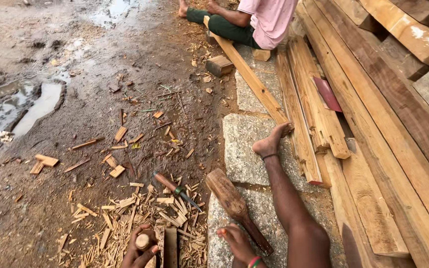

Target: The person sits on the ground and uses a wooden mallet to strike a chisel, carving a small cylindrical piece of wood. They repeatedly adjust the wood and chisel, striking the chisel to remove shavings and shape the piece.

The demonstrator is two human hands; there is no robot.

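One hand, the left hand (139, 250), shows at the near edge. Its fingers (134, 238) are wrapped tight around a round-ended wooden handle (143, 241), which stands upright. Just right of it lies a dark wooden slat (170, 249), running near to far among the shavings.

Further right, a limb with a red and green band (254, 261) rests on the stone slab (247, 149). It may be the right hand, but I cannot tell whether it is a hand or a foot, nor how its fingers stand. A wooden mallet (233, 202) lies loose on the slab right beside it, and the person's bare leg (286, 198) stretches away to the far planks.

Around the held handle spreads a thick heap of wood chips (125, 213), with a chisel (176, 188) lying free at its far edge. Judging by that heap, a good deal of cutting is done, while the grip on the handle suggests more is in hand.

Long planks (373, 124) fill the right side. Far off, another person in a pink shirt (269, 20) sits on the ground, and puddles (21, 109) lie in the mud at far left.
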